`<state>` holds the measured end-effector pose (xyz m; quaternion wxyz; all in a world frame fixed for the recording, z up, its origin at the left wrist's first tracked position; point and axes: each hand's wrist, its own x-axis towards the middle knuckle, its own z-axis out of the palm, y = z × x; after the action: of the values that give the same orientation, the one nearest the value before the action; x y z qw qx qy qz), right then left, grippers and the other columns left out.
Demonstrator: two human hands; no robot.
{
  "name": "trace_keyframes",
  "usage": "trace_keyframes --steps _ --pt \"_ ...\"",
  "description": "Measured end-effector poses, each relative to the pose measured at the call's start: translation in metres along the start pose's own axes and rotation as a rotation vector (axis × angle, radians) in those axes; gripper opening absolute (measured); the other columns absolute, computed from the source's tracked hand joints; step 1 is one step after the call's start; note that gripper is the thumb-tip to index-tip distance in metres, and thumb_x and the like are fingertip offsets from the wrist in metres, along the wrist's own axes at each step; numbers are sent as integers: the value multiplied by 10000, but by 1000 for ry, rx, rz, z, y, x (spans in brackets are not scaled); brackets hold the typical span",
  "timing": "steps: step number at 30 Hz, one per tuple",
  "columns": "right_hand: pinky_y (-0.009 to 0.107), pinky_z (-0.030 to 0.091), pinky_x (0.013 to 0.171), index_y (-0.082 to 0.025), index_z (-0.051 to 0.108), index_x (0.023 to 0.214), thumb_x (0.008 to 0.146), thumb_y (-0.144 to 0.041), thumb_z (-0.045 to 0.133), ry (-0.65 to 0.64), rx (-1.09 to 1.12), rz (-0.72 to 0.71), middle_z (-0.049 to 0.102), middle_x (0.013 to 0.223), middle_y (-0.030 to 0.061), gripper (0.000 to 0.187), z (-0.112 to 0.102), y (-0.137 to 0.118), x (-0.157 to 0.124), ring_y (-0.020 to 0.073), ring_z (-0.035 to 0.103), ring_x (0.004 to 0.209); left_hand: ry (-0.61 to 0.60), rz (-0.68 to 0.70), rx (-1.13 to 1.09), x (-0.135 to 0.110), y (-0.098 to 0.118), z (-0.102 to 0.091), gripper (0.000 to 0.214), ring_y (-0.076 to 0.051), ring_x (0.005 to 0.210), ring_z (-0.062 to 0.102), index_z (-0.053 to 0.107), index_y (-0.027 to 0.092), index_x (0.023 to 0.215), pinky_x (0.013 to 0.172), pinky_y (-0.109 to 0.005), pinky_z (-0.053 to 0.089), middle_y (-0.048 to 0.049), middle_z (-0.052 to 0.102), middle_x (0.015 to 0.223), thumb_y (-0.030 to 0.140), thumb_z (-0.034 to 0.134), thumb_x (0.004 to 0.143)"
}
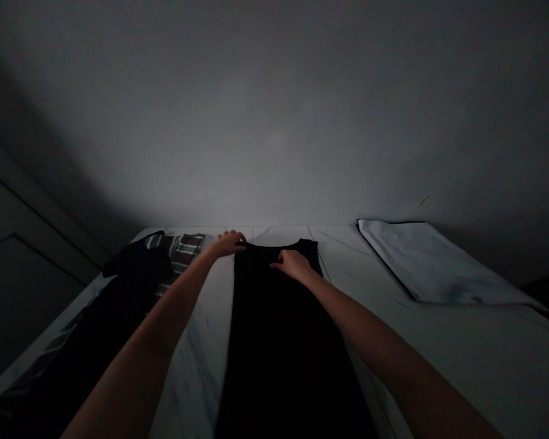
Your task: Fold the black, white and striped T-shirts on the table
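Note:
A long black garment lies flat down the middle of a white bed, its far end near the wall. My left hand reaches to the garment's far left corner, fingers curled and pinching the edge. Resting on the cloth a little right of it, my right hand has its fingers bent and pressed on the black fabric near the far edge. Both arms stretch forward over the bed. The room is dim.
A pile of dark clothes with a striped piece lies along the bed's left side. A white pillow sits at the far right. A plain wall rises behind the bed, and a dark door or cupboard stands at the left.

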<state>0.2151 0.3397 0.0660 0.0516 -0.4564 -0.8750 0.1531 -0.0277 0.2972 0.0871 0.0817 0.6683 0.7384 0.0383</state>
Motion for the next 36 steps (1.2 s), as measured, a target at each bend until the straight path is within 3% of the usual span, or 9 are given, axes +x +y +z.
trace_keyframes --steps 4,10,15,18,22,28,32,34,36 --pt "289 471 746 -166 669 971 855 -286 688 -9 122 46 722 1038 105 167 0 3 3 237 674 972 -112 73 -22 17 -16 -14 186 -262 1112 535 671 237 947 980 -405 369 -32 683 1092 353 675 802" --pt "282 456 726 -164 620 1034 855 -223 629 35 137 143 707 1055 108 189 -2 6 -11 234 667 986 -117 111 -78 30 -7 -10 256 -190 1020 578 599 225 1120 975 -371 348 -24 712 1074 328 436 952" --pt "320 469 720 -175 598 1058 875 -228 580 6 37 184 705 1061 125 191 1 -2 -18 267 678 982 -133 113 -41 33 -5 -1 279 -254 1114 519 646 250 1048 998 -423 303 -28 691 1120 453 590 866" --pt "339 478 733 -172 589 1060 896 -237 552 17 4 169 704 1059 138 181 2 -6 -21 276 681 978 -137 122 -12 35 -11 -2 226 -266 1127 499 664 238 964 984 -407 296 -31 684 1114 416 636 828" --pt "341 481 737 -173 567 1080 908 -220 537 44 -2 149 700 1049 138 180 3 -8 -25 267 680 965 -132 140 2 42 -17 -8 205 -214 1022 537 642 244 1010 930 -361 314 -11 687 1055 379 564 878" --pt "346 491 733 -152 539 1120 910 -166 522 70 -55 167 665 1061 147 211 1 -15 -31 265 665 947 -59 184 67 49 -6 -2 107 -243 1049 506 647 234 903 976 -410 259 -26 694 925 320 633 842" --pt "385 498 821 -153 566 1122 907 -116 507 226 -172 -82 590 1156 173 225 8 -28 -45 283 589 1054 42 199 109 40 8 8 101 -288 1144 475 656 241 933 1016 -468 228 -79 670 1063 210 603 853" --pt "402 492 864 -168 598 1083 902 -154 556 209 -175 -239 594 1120 151 186 14 -29 -56 286 569 1063 113 203 133 31 16 11 176 -299 1178 466 659 247 964 1025 -480 237 -103 640 1139 148 553 864" --pt "397 496 870 -170 616 1064 891 -195 602 187 -116 -291 598 1103 129 175 19 -22 -66 274 573 1038 179 193 157 20 29 11 242 -301 1179 480 664 244 982 1019 -478 277 -119 624 1161 96 517 859"
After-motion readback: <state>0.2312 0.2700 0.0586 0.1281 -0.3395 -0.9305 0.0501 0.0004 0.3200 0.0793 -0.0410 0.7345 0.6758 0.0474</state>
